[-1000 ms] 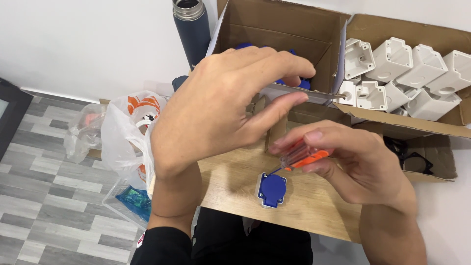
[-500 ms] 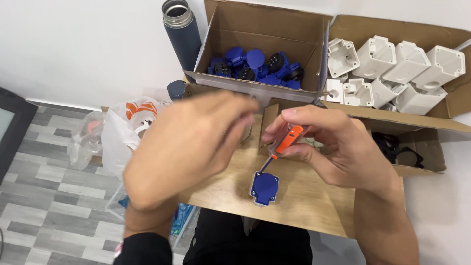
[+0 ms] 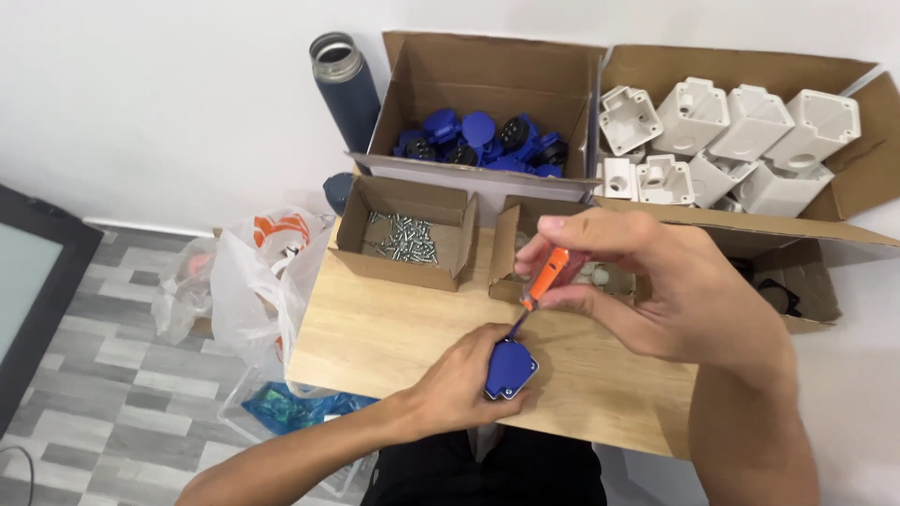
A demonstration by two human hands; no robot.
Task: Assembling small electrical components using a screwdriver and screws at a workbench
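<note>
Wooden board [image 3: 394,328] across the lap, crowded at its far edge with boxes: blue-parts box [image 3: 487,103] at the back, white-housings box [image 3: 750,131] to its right, small screw box [image 3: 405,234] in front.

Right hand [image 3: 675,290] raised above the board's middle, fingers pinched narrow round the orange handle of a screwdriver [image 3: 536,286]. Left hand [image 3: 459,379] low and flat on the board, closed loosely about a blue socket [image 3: 509,368], bracing it from the left.

Socket resting on the board near its close edge, down and left of the right hand, directly against the left. Screwdriver's long axis slanted from upper right to lower left, handle high by the right fingertips, dark shaft running down to the socket's upper edge; tip hidden where shaft meets blue plastic, so touching or seated in a screw — cannot tell. Left hand the nearer to the socket; right reaching it only through the tool.
</note>
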